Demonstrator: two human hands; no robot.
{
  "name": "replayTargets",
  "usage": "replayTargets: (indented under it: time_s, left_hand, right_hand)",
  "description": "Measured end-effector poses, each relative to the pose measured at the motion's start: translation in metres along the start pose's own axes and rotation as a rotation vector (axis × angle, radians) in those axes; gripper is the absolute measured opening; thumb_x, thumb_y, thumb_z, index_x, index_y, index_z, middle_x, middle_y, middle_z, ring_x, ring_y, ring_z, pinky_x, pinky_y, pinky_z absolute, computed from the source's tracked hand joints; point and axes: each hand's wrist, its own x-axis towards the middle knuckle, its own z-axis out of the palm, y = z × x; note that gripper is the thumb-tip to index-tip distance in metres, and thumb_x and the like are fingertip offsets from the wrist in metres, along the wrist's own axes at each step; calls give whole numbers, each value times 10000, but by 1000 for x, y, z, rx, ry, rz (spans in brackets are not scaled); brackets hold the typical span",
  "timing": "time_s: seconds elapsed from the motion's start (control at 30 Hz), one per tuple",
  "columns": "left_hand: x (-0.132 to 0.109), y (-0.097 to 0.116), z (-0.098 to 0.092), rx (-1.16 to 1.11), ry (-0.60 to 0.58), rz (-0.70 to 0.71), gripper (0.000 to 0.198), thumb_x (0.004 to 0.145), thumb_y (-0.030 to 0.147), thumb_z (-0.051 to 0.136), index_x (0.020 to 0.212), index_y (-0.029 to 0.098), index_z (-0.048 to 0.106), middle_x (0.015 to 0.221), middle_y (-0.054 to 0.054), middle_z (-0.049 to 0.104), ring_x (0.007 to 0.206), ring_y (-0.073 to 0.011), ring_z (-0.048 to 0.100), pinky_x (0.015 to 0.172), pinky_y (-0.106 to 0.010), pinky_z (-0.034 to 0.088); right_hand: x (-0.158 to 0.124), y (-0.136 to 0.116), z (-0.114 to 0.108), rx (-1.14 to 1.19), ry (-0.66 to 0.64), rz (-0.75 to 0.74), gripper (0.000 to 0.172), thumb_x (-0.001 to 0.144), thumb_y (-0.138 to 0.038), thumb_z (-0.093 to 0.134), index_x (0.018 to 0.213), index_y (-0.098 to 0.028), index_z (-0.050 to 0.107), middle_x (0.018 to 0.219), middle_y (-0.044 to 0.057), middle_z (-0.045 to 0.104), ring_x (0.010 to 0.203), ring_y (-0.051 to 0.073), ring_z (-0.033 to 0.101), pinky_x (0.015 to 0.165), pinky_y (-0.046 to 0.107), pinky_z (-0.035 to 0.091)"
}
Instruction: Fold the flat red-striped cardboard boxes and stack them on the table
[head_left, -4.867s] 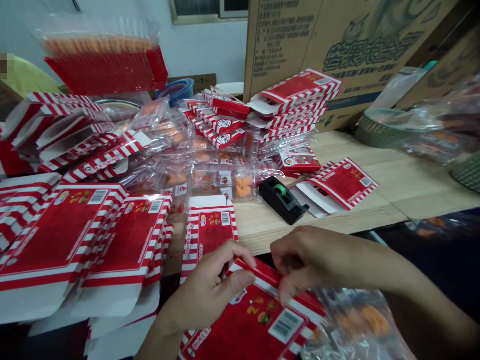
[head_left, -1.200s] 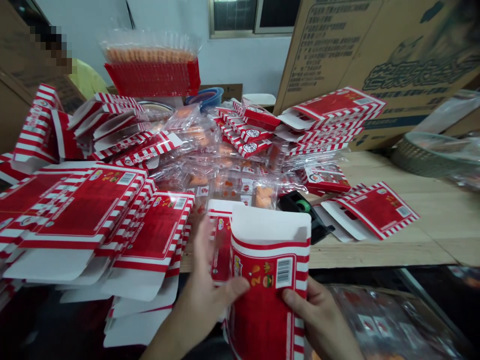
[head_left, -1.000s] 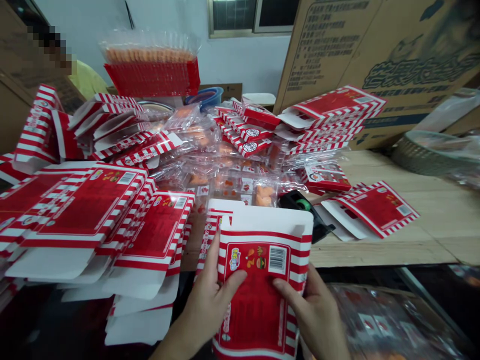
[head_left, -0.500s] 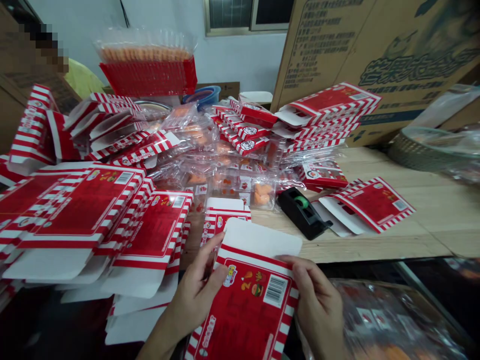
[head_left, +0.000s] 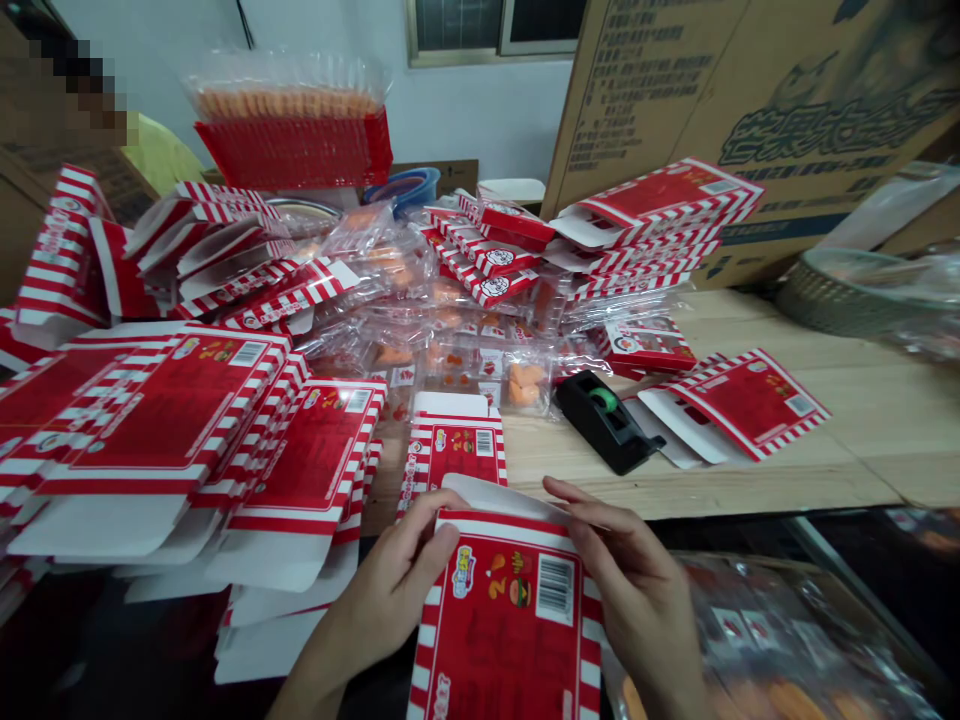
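Note:
A red box with white stripes (head_left: 502, 640) is held low in front of me, its barcode side facing up. My left hand (head_left: 386, 590) grips the box's upper left corner, thumb on the printed face. At the upper right corner, my right hand (head_left: 634, 590) has its thumb side against the edge and its fingers behind the white top flap (head_left: 499, 494). That flap leans up and back from the box's end. Just beyond lies another striped box (head_left: 457, 455) on the table. A black tape dispenser (head_left: 607, 425) with green tape stands past my right hand.
Stacks of flat striped boxes (head_left: 165, 410) fill the left side. Clear packs of orange pieces (head_left: 529, 385) are heaped mid-table. More boxes (head_left: 660, 215) are piled before a large carton (head_left: 675, 110). A carton of bagged packs (head_left: 772, 640) sits lower right; a person is partly visible at left.
The box has been turned more upright and shifted slightly right. Its white flap, flat and wide before, now appears folded up and narrow, with my right fingers raised behind it.

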Motion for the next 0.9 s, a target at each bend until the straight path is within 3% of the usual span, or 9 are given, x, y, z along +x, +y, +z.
replayTargets:
  time_s: [0.1,0.2,0.27,0.4,0.5,0.57,0.63,0.77,0.9]
  left_hand:
    - [-1,3,-1,1,-2,-16,242,939,404,363,1086,247,473,900,12,646,808,-150,591,713,-227,463]
    - [-3,4,-1,16,-28,-20,228,940,394,362,1069,245,476,815,18,646,796,-160,591,714,-235,462]
    - [-4,1,-1,3,-6,-8,227,937,406,369,1072,257,476,795,29,645,770,-152,588,695,-222,458]
    - [-5,-9,0,-41,53,11,226,934,416,385,1083,276,481,975,22,649,837,-139,582,730,-203,456]
    - [-7,-13,3,-16,51,37,239,939,405,379,1092,268,502,1041,7,637,893,-150,574,772,-215,448]
    - [-8,-12,6,15,20,45,258,943,403,368,1116,266,504,1054,-1,629,888,-153,576,783,-229,446]
    - [-10,-9,8,40,-16,49,270,948,403,353,1143,272,488,1073,-5,618,889,-152,578,804,-238,440]
    - [-12,-5,12,37,30,26,287,944,395,364,1203,273,387,1111,-27,601,969,-169,566,845,-255,424]
    - [-12,-8,14,-56,33,28,303,941,385,377,1197,252,285,987,-33,618,831,-156,586,779,-264,455]
  right_hand:
    - [8,-9,-4,-210,-122,-111,182,800,-200,619,932,-269,723,1068,34,717,993,210,664,864,319,538]
    - [17,-18,-8,-409,-190,-102,278,781,-205,634,1041,-271,705,1017,25,735,891,215,700,784,319,576]
    - [20,-22,-9,-459,-221,-149,285,806,-187,594,1050,-290,701,1005,7,738,871,207,708,776,324,580]
    - [20,-27,-9,-438,-348,-353,339,819,-105,527,1012,-314,712,1074,-1,714,947,193,687,812,326,557]
    - [23,-34,-9,-365,-485,-192,211,818,-164,584,917,-282,728,1095,13,708,950,190,682,785,292,549]
    - [28,-41,-8,-292,-518,12,83,809,-239,623,778,-232,699,992,19,739,878,185,695,721,264,552]
    - [35,-47,-5,-239,-534,144,86,795,-269,638,734,-211,651,852,6,741,785,169,692,653,241,542]
    - [43,-52,2,-243,-564,195,88,755,-245,659,837,-226,684,806,-16,725,733,147,666,646,225,523]
    - [42,-49,7,-253,-502,186,27,733,-250,674,751,-234,686,735,-33,707,689,139,645,609,210,506]
